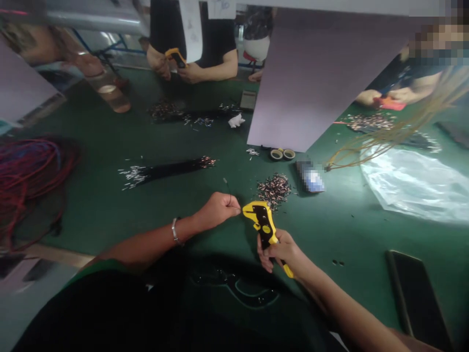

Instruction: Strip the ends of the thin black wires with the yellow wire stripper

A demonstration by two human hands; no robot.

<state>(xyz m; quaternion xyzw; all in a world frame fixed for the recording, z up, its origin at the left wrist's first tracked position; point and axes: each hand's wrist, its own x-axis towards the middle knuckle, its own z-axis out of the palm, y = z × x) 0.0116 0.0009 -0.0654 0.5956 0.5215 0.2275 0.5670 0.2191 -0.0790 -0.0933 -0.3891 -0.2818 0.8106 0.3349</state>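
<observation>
My right hand (280, 250) is wrapped round the handles of a yellow and black wire stripper (264, 222), whose jaws point up and left. Just left of the jaws, my left hand (219, 210) pinches a short dark wire (227, 189), with one end rising above the fingers. Its other end, by the jaws, is too small to make out. Behind the tool lies a pile of small black and copper-coloured pieces (274, 189). A bundle of black wires (168, 169) with silvery ends at the left and coppery ends at the right rests beyond my left hand.
Red and blue cables (29, 181) lie coiled at the left. A tape pair (282, 154) sits by a grey panel (315, 73). A plastic bag (417, 181) and a dark phone (417, 298) are at the right. Across the table, a person's hands hold a yellow tool (176, 57).
</observation>
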